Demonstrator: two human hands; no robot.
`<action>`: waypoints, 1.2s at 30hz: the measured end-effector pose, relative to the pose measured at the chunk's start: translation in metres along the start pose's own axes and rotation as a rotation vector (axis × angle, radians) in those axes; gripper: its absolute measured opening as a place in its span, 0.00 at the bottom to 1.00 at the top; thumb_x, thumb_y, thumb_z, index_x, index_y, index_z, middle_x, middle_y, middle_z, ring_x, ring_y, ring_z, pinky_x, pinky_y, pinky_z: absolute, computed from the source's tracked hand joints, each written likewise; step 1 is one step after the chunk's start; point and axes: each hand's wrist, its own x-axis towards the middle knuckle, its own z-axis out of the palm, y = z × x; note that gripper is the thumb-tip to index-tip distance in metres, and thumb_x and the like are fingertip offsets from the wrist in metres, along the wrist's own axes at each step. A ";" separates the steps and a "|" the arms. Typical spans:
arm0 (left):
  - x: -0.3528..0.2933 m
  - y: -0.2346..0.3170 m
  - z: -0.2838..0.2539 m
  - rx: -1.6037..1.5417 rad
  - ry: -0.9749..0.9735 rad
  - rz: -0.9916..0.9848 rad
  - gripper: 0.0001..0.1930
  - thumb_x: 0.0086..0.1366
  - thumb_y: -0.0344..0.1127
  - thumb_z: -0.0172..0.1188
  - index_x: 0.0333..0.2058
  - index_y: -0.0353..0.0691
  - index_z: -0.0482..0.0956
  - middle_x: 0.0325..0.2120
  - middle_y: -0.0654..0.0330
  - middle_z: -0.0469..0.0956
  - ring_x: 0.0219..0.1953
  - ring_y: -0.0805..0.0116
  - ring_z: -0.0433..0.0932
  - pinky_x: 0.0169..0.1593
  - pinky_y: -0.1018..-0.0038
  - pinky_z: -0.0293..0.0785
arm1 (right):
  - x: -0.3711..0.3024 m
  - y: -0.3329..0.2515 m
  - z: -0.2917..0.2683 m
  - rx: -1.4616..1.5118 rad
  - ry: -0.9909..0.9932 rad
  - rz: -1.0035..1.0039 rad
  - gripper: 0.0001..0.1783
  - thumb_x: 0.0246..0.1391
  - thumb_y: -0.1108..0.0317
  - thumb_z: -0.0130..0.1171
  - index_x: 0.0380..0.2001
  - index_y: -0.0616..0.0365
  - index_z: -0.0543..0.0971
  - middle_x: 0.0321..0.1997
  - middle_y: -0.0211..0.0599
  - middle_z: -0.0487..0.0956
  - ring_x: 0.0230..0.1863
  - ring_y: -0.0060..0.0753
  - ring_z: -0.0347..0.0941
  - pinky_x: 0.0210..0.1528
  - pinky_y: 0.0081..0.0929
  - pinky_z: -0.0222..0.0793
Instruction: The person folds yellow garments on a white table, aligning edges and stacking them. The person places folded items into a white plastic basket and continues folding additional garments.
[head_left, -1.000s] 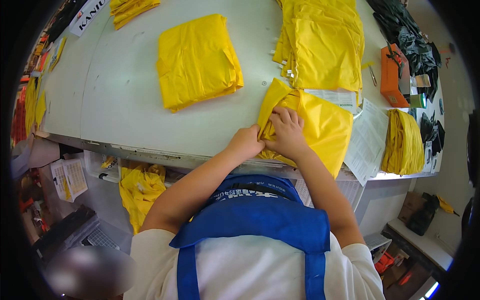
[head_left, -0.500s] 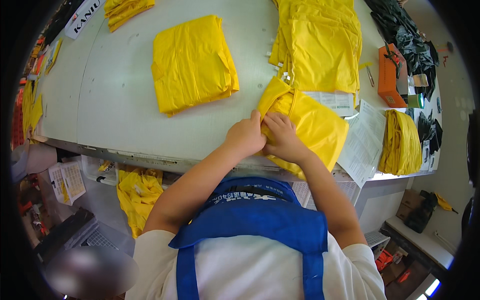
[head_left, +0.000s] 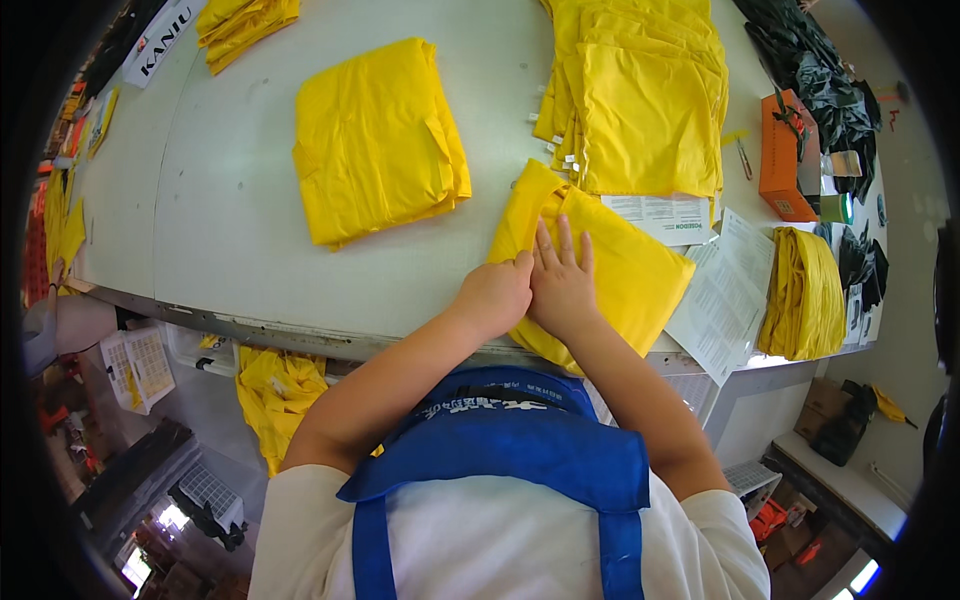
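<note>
A folded yellow garment [head_left: 630, 270] of smooth fabric lies at the table's front edge, its near corner close to my apron. My left hand [head_left: 497, 297] is closed on the fold along its left side, thumb on top. Flat on the fabric right beside it rests my right hand [head_left: 563, 285], fingers stretched and spread. Both hands nearly touch at the thumbs. What is under my left fingers is hidden. Just beyond, a pile of yellow garments [head_left: 650, 120] with small white tags lies on the table.
Another folded yellow garment [head_left: 380, 140] sits to the left on the white table [head_left: 230, 220]. Printed sheets [head_left: 715, 300] lie to the right, beside a yellow bundle [head_left: 803, 295] and an orange box [head_left: 785, 150]. A person's arm [head_left: 55, 310] shows at the far left.
My right fingers have gone from curled at the fold to stretched flat on the garment. My left hand still grips the fold, which has shifted slightly left.
</note>
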 end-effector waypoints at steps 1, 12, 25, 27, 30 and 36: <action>0.000 -0.002 0.006 0.012 -0.019 0.009 0.09 0.56 0.33 0.53 0.35 0.39 0.69 0.23 0.48 0.78 0.25 0.46 0.77 0.30 0.54 0.74 | 0.001 -0.001 0.004 -0.046 -0.026 -0.017 0.38 0.52 0.47 0.51 0.63 0.56 0.64 0.72 0.34 0.54 0.74 0.46 0.42 0.69 0.57 0.32; 0.037 -0.005 -0.004 -0.010 0.209 -0.194 0.12 0.58 0.34 0.55 0.40 0.39 0.67 0.25 0.46 0.78 0.27 0.44 0.77 0.30 0.53 0.73 | -0.002 0.009 -0.019 0.360 0.029 0.005 0.46 0.42 0.40 0.59 0.63 0.49 0.64 0.71 0.36 0.55 0.72 0.43 0.48 0.67 0.51 0.39; 0.039 0.002 0.014 -0.163 0.002 -0.105 0.10 0.59 0.30 0.53 0.38 0.35 0.65 0.27 0.41 0.77 0.32 0.41 0.77 0.35 0.52 0.72 | 0.001 0.044 0.016 1.103 0.155 -0.018 0.32 0.43 0.62 0.62 0.55 0.55 0.71 0.65 0.44 0.65 0.71 0.47 0.51 0.68 0.42 0.47; 0.041 0.006 0.013 -0.048 -0.092 -0.150 0.10 0.58 0.29 0.53 0.38 0.33 0.66 0.27 0.40 0.77 0.32 0.41 0.77 0.36 0.53 0.72 | -0.016 0.031 0.013 1.098 0.397 0.038 0.22 0.43 0.66 0.62 0.45 0.53 0.75 0.50 0.39 0.73 0.57 0.42 0.65 0.54 0.35 0.60; 0.052 0.013 0.011 -0.012 -0.172 -0.174 0.11 0.55 0.26 0.52 0.37 0.31 0.66 0.28 0.39 0.77 0.33 0.41 0.77 0.37 0.53 0.73 | -0.045 0.005 0.001 0.638 0.414 -0.285 0.12 0.43 0.65 0.63 0.34 0.51 0.76 0.34 0.31 0.72 0.40 0.34 0.67 0.41 0.31 0.61; 0.056 0.010 0.010 0.042 -0.140 -0.115 0.13 0.55 0.26 0.54 0.39 0.29 0.67 0.30 0.40 0.78 0.37 0.43 0.79 0.40 0.57 0.76 | -0.048 -0.025 0.002 0.451 0.265 -0.474 0.06 0.44 0.65 0.53 0.28 0.51 0.76 0.29 0.28 0.70 0.33 0.30 0.66 0.38 0.27 0.61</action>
